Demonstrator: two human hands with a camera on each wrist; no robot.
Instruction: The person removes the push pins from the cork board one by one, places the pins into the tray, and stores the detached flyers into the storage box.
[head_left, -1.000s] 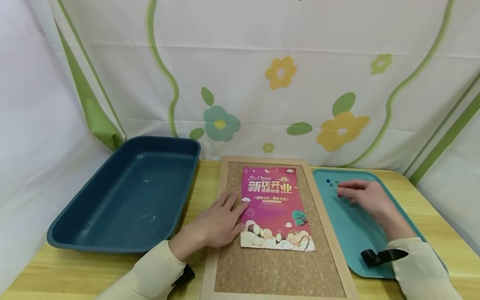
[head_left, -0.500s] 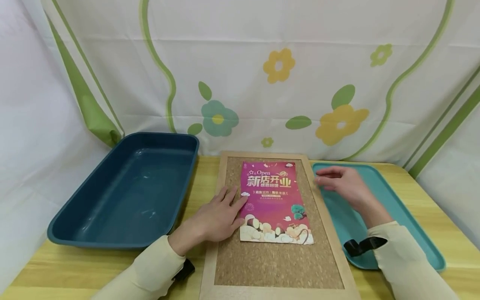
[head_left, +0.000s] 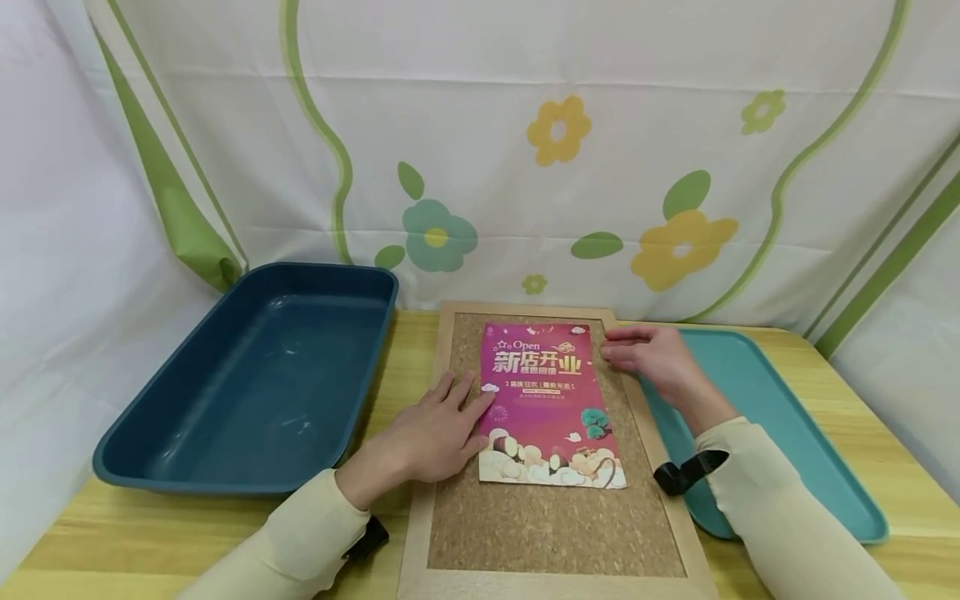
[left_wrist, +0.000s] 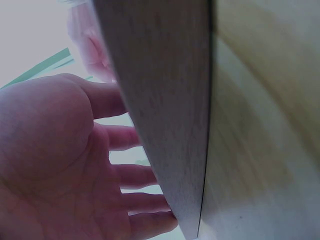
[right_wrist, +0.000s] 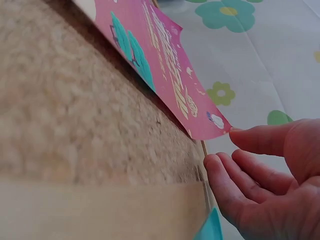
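Note:
A pink and purple poster [head_left: 542, 417] with white and gold lettering lies on a wood-framed cork board [head_left: 555, 533]. My left hand [head_left: 438, 437] rests flat with spread fingers on the board's left frame and the poster's left edge. At the poster's top right corner, my right hand [head_left: 656, 358] holds its thumb and finger in a pinch. The small red push pin seen there earlier is hidden by the fingertips. In the right wrist view, a fingertip of my right hand [right_wrist: 270, 170] meets the poster corner, which lifts slightly off the cork.
A deep blue tub [head_left: 247, 392] stands left of the board. Right of the board lies a flat teal tray [head_left: 780, 442], partly covered by my right arm. Behind the wooden table [head_left: 225, 542] hangs a white curtain [head_left: 480, 150] with flower prints.
My right hand has moved left from the teal tray, carrying the red push pin, to the poster's top right corner. The left hand stays in place.

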